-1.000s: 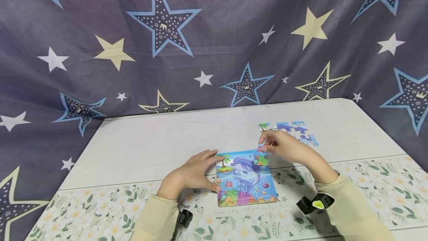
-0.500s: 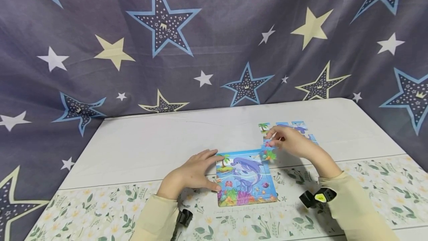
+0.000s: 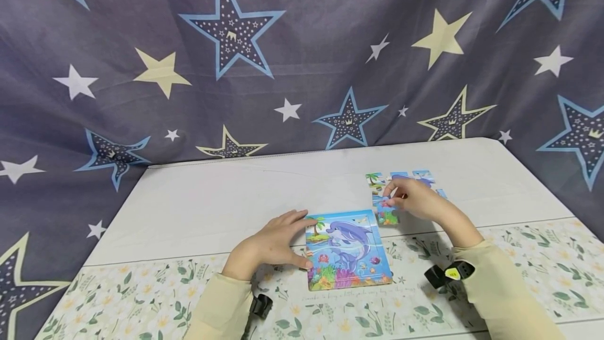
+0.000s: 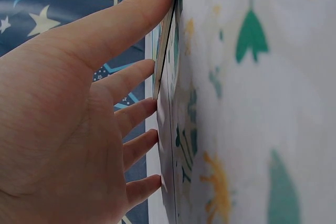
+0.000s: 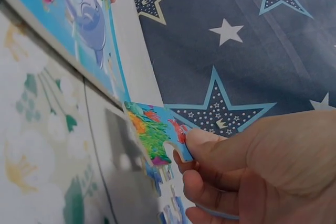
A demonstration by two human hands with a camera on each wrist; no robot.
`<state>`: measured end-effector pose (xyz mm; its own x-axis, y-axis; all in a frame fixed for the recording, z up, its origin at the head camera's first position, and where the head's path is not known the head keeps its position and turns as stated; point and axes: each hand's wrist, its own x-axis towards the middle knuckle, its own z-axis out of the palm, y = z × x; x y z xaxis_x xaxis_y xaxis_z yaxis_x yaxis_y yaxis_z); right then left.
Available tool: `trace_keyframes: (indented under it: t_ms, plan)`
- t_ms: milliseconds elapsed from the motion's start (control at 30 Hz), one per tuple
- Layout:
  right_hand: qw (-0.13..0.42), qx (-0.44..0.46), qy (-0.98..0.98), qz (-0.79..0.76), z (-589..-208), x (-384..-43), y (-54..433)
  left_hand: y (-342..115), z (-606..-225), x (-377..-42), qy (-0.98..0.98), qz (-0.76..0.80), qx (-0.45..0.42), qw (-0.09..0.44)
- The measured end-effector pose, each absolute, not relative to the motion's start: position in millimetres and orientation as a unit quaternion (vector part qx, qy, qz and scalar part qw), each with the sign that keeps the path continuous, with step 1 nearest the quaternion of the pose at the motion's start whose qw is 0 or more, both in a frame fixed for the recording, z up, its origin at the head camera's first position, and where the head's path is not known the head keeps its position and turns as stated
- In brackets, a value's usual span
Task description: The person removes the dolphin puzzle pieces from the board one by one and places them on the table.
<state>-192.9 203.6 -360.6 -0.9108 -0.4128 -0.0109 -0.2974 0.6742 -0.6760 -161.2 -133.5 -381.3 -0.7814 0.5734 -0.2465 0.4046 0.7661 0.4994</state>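
Note:
My left hand [image 3: 271, 243] lies with spread fingers at the left edge of a dolphin puzzle board [image 3: 349, 248]. Its thumb and a fingertip touch the board's side; the left wrist view shows the thumb [image 4: 121, 22] along the board's thin edge. My right hand [image 3: 422, 201] pinches a jigsaw puzzle piece [image 5: 155, 129] between thumb and fingers, beyond the board's upper right corner. Green and orange coral and a red crab are printed on that piece. Beneath and behind the right hand lie several other puzzle pieces [image 3: 374, 178], partly hidden by it.
The table [image 3: 226, 198] has a white cover with a floral band [image 3: 141, 298] along the near side. A dark curtain [image 3: 302, 56] printed with stars rises behind the table. Each wrist wears a black camera [image 3: 448, 274].
My right hand has moved the pinched puzzle piece from over the board's upper right corner off to the right, close to the loose pieces. My left hand stays where it was.

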Motion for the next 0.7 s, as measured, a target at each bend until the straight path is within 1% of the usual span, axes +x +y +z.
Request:
trace_keyframes:
  t_ms: [267, 700]
  plan:
    - [0.111, -0.178, 0.911, -0.356, -369.0, -197.3, 205.5, -132.5, -380.0, -160.3, 0.92, 0.214, 0.264, 0.192]
    - [0.134, -0.168, 0.92, -0.329, -373.9, -196.5, 202.8, -133.4, -381.2, -160.4, 0.92, 0.22, 0.26, 0.193]
